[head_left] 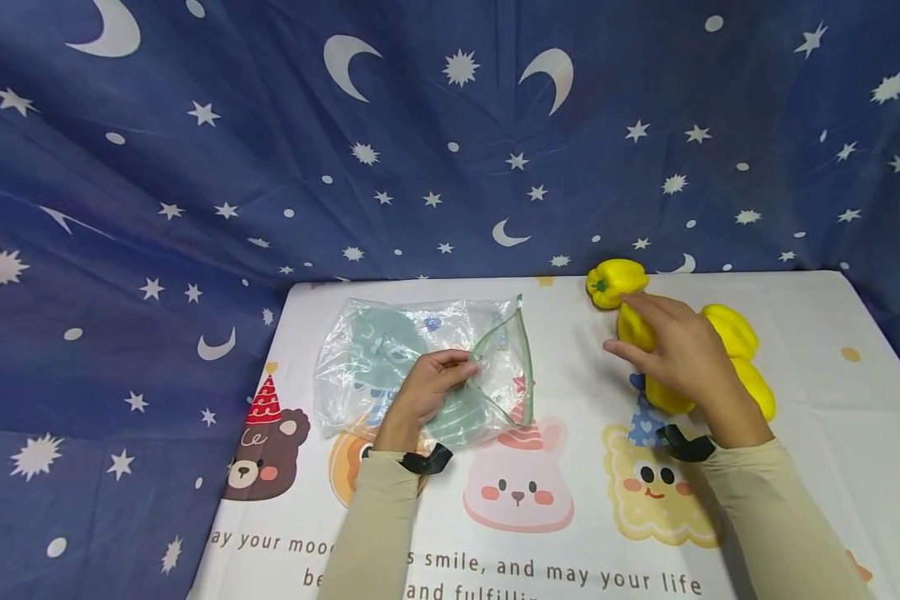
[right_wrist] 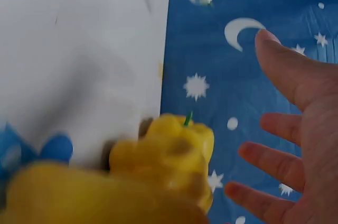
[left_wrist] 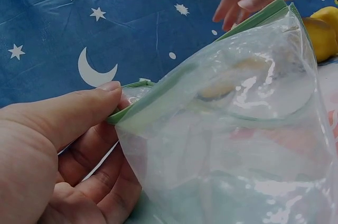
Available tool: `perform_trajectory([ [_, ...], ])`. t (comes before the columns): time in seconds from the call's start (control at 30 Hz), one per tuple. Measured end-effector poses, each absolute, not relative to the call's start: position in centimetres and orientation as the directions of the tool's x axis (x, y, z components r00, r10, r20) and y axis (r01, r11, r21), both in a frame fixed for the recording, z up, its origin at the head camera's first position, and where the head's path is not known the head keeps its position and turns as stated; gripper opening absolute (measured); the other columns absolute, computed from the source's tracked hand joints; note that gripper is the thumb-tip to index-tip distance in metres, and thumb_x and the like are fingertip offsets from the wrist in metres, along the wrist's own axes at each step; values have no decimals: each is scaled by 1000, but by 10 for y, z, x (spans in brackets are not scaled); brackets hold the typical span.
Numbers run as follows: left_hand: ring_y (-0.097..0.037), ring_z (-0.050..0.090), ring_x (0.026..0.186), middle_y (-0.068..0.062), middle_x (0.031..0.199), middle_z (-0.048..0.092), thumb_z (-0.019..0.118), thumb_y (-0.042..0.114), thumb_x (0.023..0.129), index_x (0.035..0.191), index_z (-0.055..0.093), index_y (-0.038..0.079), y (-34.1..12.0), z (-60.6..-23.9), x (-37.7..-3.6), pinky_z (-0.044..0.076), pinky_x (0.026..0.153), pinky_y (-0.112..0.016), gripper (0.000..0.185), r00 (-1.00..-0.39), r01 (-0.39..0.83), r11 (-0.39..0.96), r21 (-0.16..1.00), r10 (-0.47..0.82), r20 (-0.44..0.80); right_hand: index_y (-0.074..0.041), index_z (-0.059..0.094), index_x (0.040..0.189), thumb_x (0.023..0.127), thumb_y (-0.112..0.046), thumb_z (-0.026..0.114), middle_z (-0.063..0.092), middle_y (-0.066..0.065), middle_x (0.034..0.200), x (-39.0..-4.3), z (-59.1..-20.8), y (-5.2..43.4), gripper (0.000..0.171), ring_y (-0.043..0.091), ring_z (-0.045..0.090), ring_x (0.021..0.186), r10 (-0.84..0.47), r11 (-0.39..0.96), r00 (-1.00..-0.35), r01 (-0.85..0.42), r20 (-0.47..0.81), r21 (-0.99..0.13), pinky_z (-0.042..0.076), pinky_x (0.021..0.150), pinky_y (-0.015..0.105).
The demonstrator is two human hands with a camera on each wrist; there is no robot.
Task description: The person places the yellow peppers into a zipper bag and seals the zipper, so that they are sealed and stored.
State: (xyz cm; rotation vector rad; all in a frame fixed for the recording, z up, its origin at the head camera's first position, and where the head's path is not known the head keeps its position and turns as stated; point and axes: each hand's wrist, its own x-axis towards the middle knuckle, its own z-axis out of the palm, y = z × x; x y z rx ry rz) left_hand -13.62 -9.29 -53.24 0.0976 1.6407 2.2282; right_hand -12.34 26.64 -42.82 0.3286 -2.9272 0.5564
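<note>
Both arms (head_left: 375, 525) (head_left: 780, 517) extended, left hand (head_left: 431, 385) pinches bag (head_left: 412, 329).

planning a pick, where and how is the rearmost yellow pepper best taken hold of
Probably around the rounded body of the rearmost pepper, from above: it lies on its side, green stem pointing left, with another pepper close on its near side.

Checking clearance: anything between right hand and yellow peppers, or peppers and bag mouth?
Nothing visible blocks either. The right hand is close to the yellow peppers; apart from that hand, only printed cloth shows between them and the clear bag, which the left hand pinches near its mouth.
</note>
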Motion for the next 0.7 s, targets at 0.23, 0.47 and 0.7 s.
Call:
perform_trajectory([
  [0.23, -10, 65, 79, 0, 85, 70, 69, 0, 82, 97, 68, 6, -94, -534, -137, 52, 71, -21, 16, -926, -256, -247, 935, 341, -163, -17, 39, 143, 71, -71, 63, 45, 19, 139, -130, -428, 284, 92, 44, 42, 121, -104, 943, -993, -114, 49, -313, 34, 96, 64],
  [0.47, -10, 65, 79, 0, 86, 70, 70, 1, 81, 97, 69, 9, -95, -536, -138, 52, 72, -21, 17, -926, -253, -241, 937, 341, -162, -11, 39, 142, 67, -69, 68, 43, 23, 138, -137, -431, 296, 100, 48, 43, 118, -81, 944, -997, -78, 5, -319, 33, 93, 65],
  [0.7, -7, 63, 79, 4, 86, 70, 72, 4, 80, 102, 68, -1, -92, -523, -136, 51, 72, -20, 23, -930, -222, -128, 967, 326, -170, -6, 39, 140, 64, -64, 75, 44, 24, 136, -141, -435, 302, 102, 47, 46, 113, -75, 950, -997, -60, -37, -305, 37, 92, 63],
])
